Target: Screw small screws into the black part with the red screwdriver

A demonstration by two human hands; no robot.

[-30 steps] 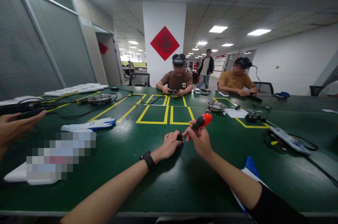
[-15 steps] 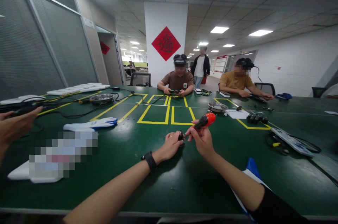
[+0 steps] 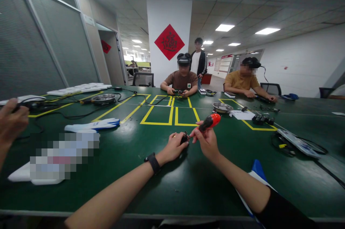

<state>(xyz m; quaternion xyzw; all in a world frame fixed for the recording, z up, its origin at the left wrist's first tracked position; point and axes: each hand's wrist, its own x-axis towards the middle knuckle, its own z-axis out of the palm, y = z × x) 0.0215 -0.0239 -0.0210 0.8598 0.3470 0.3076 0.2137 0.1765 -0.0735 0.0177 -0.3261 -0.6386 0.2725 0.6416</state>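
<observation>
My left hand (image 3: 174,147), below a dark wristwatch (image 3: 152,163), is closed round a small black cylindrical part (image 3: 184,136) with a metallic end. Most of that part is hidden by my fingers. In my right hand (image 3: 207,143) is a red-and-black screwdriver (image 3: 211,123), its handle tilted up and to the right. The screwdriver's shaft points down-left at the black part; whether its tip touches is too small to tell. Both hands are just above the green table (image 3: 172,186), near its middle.
A blue-and-white glove (image 3: 93,125) lies left, another (image 3: 260,173) under my right forearm. Metal bowls (image 3: 104,99) (image 3: 222,108), black blocks (image 3: 263,119) and a cabled power strip (image 3: 298,143) are around. Another person's hand (image 3: 12,121) is at far left; two people sit opposite.
My hands and the screwdriver hold nearly the same pose. The other person's hand at far left has pulled back toward the edge. The standing person at the back has moved left.
</observation>
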